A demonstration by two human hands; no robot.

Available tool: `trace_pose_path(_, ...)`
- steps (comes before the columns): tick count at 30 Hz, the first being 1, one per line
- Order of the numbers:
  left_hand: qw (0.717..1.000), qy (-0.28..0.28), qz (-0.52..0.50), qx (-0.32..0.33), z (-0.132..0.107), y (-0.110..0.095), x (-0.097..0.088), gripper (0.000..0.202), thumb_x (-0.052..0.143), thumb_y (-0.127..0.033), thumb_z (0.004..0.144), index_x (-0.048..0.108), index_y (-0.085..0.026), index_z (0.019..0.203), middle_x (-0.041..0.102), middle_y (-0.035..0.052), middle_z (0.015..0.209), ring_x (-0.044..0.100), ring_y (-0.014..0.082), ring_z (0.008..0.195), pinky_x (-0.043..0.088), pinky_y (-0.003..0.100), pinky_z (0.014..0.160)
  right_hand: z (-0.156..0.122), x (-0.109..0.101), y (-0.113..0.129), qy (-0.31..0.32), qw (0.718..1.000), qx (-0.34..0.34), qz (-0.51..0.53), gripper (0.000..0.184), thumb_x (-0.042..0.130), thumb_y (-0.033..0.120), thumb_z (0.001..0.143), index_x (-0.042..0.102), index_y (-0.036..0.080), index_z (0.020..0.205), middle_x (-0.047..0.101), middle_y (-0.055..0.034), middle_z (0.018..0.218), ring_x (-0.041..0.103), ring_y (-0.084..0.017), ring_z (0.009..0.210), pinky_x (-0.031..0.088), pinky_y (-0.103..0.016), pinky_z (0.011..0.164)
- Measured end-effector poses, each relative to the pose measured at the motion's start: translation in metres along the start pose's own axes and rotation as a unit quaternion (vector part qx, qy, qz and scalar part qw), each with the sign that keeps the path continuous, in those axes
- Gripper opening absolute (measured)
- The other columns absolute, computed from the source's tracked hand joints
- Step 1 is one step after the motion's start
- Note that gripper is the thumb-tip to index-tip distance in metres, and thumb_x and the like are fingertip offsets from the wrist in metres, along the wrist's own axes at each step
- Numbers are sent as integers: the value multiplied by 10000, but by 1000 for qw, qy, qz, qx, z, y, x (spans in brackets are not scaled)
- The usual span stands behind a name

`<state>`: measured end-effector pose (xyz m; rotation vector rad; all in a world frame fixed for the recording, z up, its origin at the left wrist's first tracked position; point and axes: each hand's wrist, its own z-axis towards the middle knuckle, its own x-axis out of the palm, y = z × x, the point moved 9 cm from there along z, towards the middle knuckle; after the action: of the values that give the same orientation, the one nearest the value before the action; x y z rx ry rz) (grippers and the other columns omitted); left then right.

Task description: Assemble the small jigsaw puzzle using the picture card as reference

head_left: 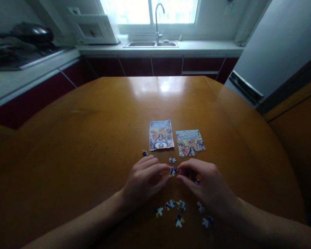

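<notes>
Between my hands, just above or on the table, is a blue-and-white jigsaw puzzle piece (173, 171). My left hand (145, 176) pinches its left side between thumb and index finger. My right hand (207, 180) is closed in a pinch at the right, with a small dark bit of a puzzle piece showing at its fingertips. Past the fingers lies a loose puzzle piece (172, 160). Beyond it are a partly assembled puzzle (190, 142), ragged along its lower edge, and a printed picture sheet (161, 135) with the same kind of cartoon design.
Several loose puzzle pieces (181, 205) lie on the wooden table (106, 114) nearer my body. Another dark piece (145, 153) is beyond my left hand. A counter with a sink (141, 44) stands past the table, a stove with a wok (32, 33) at far left.
</notes>
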<state>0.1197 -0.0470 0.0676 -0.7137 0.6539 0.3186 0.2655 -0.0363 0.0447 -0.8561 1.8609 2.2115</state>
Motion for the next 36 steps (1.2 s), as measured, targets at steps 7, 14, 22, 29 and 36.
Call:
trace_pose_path(7, 1000, 0, -17, 3, 0, 0, -1, 145, 712, -124, 845, 700, -149, 987, 595, 1, 689, 497, 116, 628, 415, 243, 587, 4, -8, 9, 3, 996, -84, -30, 262, 738, 118, 805, 672, 195, 1047, 707, -41, 1005, 651, -178, 931, 514, -340, 880)
trace_pose_path(14, 999, 6, -29, 12, 0, -1, 0, 145, 690, -131, 871, 697, -146, 1016, 578, -5, 676, 487, 116, 629, 410, 240, 580, 4, -1, 13, 32, 993, -111, -16, 179, 693, 109, 845, 697, 170, 1014, 704, -42, 963, 648, -156, 889, 523, -291, 785)
trace_pose_path(22, 1000, 5, -25, 10, -1, -1, 0, 150, 686, -157, 882, 695, -157, 1032, 596, -1, 701, 497, 117, 637, 423, 244, 583, 4, 0, 14, 34, 993, -112, -19, 133, 690, 123, 857, 699, 182, 976, 702, -28, 937, 643, -147, 871, 513, -286, 774)
trace_pose_path(29, 1000, 3, -25, 7, 1, -1, -1, 165, 727, -211, 864, 703, -153, 1017, 588, -7, 679, 495, 118, 624, 416, 249, 581, 5, -2, 16, 32, 993, -114, -24, 122, 703, 127, 851, 697, 180, 961, 700, -29, 912, 639, -149, 848, 512, -290, 749)
trace_pose_path(36, 1000, -7, -24, 19, -2, -3, -3, 179, 750, -199, 840, 698, -150, 1005, 588, -1, 691, 493, 123, 632, 413, 252, 583, 4, -2, 25, 44, 988, -149, -25, 150, 697, 138, 851, 696, 154, 1000, 703, -62, 955, 646, -166, 897, 525, -311, 804)
